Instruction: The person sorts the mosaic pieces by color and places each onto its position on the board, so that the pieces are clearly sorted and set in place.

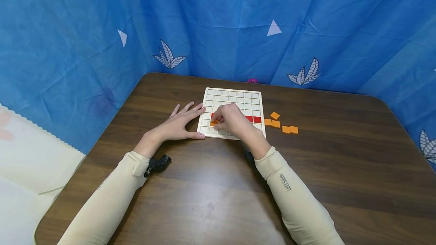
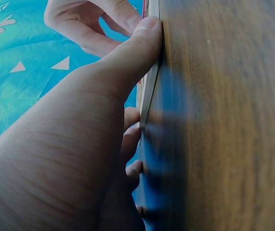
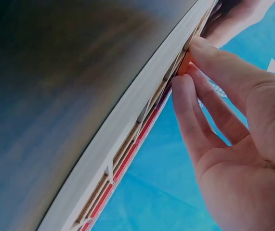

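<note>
A pale square grid board (image 1: 232, 99) lies on the table, with a row of red tiles (image 1: 257, 119) set in its cells. My right hand (image 1: 233, 120) is over the lower left of the board and pinches an orange square tile (image 1: 214, 123) between thumb and fingers. In the right wrist view that orange tile (image 3: 184, 64) is tilted at a cell, and the hand hides part of the red row in the head view. My left hand (image 1: 178, 122) has its fingers spread along the board's left edge, its thumb at the near left corner.
Several loose orange tiles (image 1: 276, 124) lie on the brown table (image 1: 340, 154) just right of the board. A blue patterned curtain (image 1: 221, 29) hangs behind the table. Black wrist cameras (image 1: 158, 163) sit at the cream sleeves (image 1: 112, 196).
</note>
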Demonstrator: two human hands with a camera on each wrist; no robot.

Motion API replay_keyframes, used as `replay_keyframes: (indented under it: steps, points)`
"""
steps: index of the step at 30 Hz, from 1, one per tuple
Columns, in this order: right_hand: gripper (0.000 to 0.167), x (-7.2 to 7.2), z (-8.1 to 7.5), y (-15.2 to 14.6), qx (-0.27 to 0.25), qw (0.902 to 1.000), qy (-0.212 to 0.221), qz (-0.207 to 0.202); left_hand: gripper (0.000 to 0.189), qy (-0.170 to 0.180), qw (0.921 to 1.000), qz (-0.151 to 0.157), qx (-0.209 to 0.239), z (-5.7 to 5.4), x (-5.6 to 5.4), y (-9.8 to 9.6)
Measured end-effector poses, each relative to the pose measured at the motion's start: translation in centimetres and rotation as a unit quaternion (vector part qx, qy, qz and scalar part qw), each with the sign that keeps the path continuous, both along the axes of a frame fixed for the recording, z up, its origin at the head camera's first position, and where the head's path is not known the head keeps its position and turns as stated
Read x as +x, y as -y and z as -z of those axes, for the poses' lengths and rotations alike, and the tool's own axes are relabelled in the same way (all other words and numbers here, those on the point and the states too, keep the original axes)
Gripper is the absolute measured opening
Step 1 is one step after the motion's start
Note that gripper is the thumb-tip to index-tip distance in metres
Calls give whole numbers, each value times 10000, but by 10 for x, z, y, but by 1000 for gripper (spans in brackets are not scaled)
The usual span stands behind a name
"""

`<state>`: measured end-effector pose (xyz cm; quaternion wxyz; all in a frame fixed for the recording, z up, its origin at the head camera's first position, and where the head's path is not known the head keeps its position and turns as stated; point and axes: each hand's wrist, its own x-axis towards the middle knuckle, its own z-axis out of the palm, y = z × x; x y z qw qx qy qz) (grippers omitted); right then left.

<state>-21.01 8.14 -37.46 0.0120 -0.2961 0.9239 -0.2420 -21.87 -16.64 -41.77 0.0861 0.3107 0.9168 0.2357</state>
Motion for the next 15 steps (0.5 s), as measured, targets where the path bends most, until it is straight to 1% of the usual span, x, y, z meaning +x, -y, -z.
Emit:
replay_keyframes:
  steps: [2,5,9,12,15]
  points:
    - [17,2,0,0,62,10000,-63,-32,103,10,10000,12,15,1,0,0]
    - [14,6,1,0,156,9994,-232,-194,103,7,10000,20,20,1,0,0]
    - [10,9,0,-4,43,9987,-382,-326,103,-2,10000,22,4,1,0,0]
    - [11,10,-2,-13,-188,9991,-343,-181,104,-17,10000,13,-28,0,-1,0]
    - [14,10,-5,-29,-278,9992,-284,95,105,-9,10000,-4,-67,-1,-1,0]
